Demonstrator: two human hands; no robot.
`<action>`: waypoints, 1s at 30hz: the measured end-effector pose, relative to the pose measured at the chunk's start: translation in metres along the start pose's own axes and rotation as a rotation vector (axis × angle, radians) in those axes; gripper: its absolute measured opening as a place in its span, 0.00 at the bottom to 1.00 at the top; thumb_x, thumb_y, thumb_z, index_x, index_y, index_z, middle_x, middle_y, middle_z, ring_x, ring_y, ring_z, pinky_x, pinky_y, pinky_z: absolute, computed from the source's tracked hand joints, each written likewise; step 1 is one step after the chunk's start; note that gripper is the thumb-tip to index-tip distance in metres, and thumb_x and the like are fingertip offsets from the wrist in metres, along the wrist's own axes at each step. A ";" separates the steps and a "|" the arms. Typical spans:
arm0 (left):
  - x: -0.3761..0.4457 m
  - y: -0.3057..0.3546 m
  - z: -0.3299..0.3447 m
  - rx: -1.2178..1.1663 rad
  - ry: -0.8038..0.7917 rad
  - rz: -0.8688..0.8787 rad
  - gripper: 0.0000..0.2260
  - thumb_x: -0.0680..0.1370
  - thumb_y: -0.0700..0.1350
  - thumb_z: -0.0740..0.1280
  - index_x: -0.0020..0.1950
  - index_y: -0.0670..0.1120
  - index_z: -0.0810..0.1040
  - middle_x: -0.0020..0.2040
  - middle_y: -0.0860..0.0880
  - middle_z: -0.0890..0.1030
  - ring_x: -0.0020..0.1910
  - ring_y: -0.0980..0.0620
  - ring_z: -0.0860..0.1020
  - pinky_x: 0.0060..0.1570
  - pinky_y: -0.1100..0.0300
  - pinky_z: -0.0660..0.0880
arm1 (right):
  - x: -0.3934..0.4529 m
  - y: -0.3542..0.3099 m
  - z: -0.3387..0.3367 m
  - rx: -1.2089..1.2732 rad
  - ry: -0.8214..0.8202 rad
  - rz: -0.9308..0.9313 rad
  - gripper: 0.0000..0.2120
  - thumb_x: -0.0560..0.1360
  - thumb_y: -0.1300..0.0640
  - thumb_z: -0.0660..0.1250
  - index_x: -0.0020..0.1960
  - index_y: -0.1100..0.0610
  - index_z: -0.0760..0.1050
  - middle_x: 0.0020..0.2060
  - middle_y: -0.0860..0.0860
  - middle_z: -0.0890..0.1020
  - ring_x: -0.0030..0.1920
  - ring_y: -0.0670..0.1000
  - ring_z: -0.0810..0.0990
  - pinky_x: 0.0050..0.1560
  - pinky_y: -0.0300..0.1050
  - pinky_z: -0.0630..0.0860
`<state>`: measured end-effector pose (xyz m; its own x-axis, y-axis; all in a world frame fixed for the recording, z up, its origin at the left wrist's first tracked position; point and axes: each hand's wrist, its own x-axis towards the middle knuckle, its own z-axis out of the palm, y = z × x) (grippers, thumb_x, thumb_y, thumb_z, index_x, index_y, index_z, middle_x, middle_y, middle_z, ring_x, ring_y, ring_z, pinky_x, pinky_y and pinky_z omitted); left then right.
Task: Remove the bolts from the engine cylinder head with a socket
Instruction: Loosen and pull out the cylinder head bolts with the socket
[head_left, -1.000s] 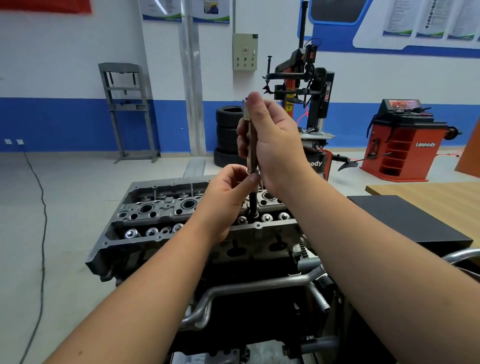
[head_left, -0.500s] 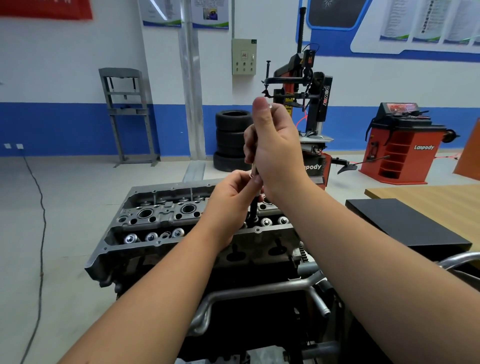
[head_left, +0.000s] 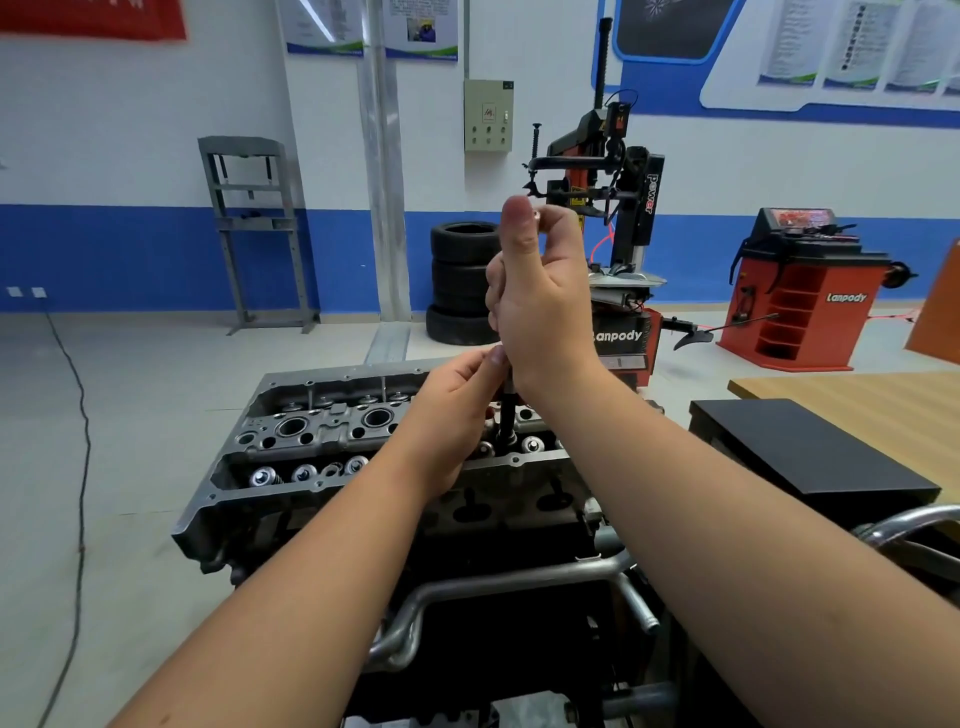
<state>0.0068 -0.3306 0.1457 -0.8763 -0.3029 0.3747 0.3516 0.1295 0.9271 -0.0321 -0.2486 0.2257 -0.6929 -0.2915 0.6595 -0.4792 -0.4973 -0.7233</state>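
Grey cast-metal cylinder head (head_left: 332, 431) on stand, both hands' fingers (head_left: 493, 291) clamped round slim upright socket tool (head_left: 506, 410)

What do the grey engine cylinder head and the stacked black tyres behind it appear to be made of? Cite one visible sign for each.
Grey engine cylinder head: apparently cast metal, probably aluminium; dull matt grey with brighter machined bores and edges.
Stacked black tyres: seemingly rubber; matt black with rounded sidewalls and no shine.

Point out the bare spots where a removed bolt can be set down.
Free: the black panel beside the wooden tabletop, right of the cylinder head. Crowded: the head's top, full of valve springs and bores, with the left hand and right hand around the socket tool.
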 end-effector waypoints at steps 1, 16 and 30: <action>0.000 0.000 0.000 -0.004 0.011 0.005 0.13 0.86 0.53 0.60 0.53 0.47 0.81 0.39 0.55 0.85 0.37 0.64 0.80 0.38 0.72 0.73 | 0.000 0.000 0.000 -0.017 0.020 -0.018 0.12 0.83 0.45 0.59 0.48 0.52 0.70 0.31 0.50 0.70 0.28 0.46 0.67 0.30 0.42 0.66; -0.002 0.001 0.000 0.010 -0.010 -0.025 0.16 0.87 0.52 0.59 0.58 0.45 0.82 0.53 0.40 0.84 0.52 0.47 0.82 0.61 0.53 0.76 | 0.005 -0.004 -0.001 0.033 -0.045 0.064 0.17 0.81 0.39 0.58 0.45 0.53 0.68 0.25 0.45 0.67 0.25 0.45 0.63 0.25 0.39 0.63; -0.003 0.001 -0.002 0.038 -0.001 -0.052 0.22 0.86 0.58 0.53 0.61 0.46 0.81 0.57 0.48 0.86 0.57 0.51 0.83 0.63 0.52 0.74 | 0.015 -0.015 0.000 0.119 -0.099 0.250 0.22 0.84 0.46 0.55 0.36 0.56 0.71 0.23 0.48 0.64 0.24 0.48 0.60 0.28 0.43 0.59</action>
<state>0.0107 -0.3315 0.1451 -0.8936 -0.3088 0.3258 0.2928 0.1489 0.9445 -0.0353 -0.2457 0.2469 -0.7227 -0.4928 0.4846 -0.2293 -0.4905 -0.8407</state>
